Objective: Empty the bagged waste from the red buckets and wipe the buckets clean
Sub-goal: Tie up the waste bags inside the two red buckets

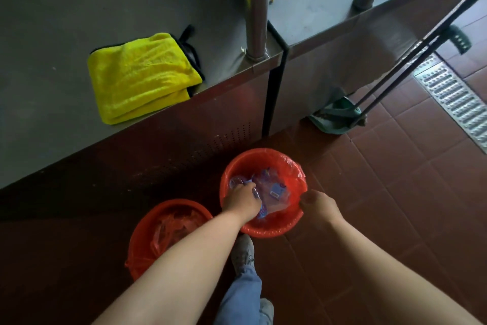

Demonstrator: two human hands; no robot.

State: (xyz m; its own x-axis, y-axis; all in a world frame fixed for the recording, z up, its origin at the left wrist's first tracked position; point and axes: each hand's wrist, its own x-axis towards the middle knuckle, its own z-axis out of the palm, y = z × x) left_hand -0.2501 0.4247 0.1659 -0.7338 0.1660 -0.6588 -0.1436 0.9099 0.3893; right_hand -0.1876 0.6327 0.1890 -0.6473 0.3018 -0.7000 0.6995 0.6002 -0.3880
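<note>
Hands below counter with yellow cloth: my left hand grips bottles in bucket, right hand pinches its rim.

Dim indoor shot, brightest upper right. Top of desk has dull grey sheen; its front panel and floor below-left sink nr black. Pale glare on floor grate. The red bucket and yellow cloth look oversaturated. Soft focus throughout, wide-angle bend twd edges.
</note>
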